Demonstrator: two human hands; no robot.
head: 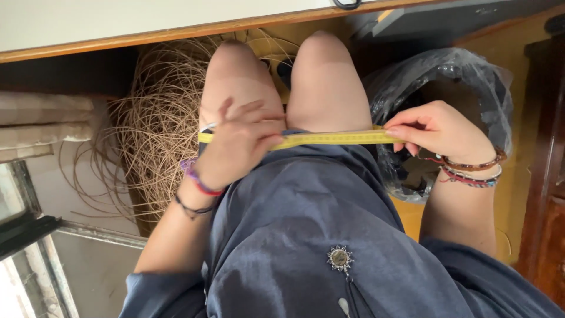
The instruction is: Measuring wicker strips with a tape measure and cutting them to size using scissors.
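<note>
1. You have one yellow measuring tape (pixel 329 138), a flat, flexible strip, stretched straight across your lap just below your two bare knees.
2. Your left hand (pixel 238 147) lies on the tape's left part, fingers curled down over it and closed on the strip; a short end sticks out past the hand at the left.
3. Your right hand (pixel 438 129) pinches the tape's right end between thumb and fingertips, held off to the side of your right knee.
4. Your left wrist carries two bands: one purple and red woven bracelet (pixel 197 176) and one thin dark cord further up the arm.
5. Your right wrist carries several beaded bracelets (pixel 474 168), brown and red; the exact count is hard to tell.
6. One loose coil of thin, tan wicker strands (pixel 153 123) lies tangled beside your left knee.
7. One bin lined with a glossy, crinkled black plastic bag (pixel 465 70) stands beside your right hand.
8. One round metal sun-shaped pendant (pixel 339 258) rests on your dark blue garment.
</note>
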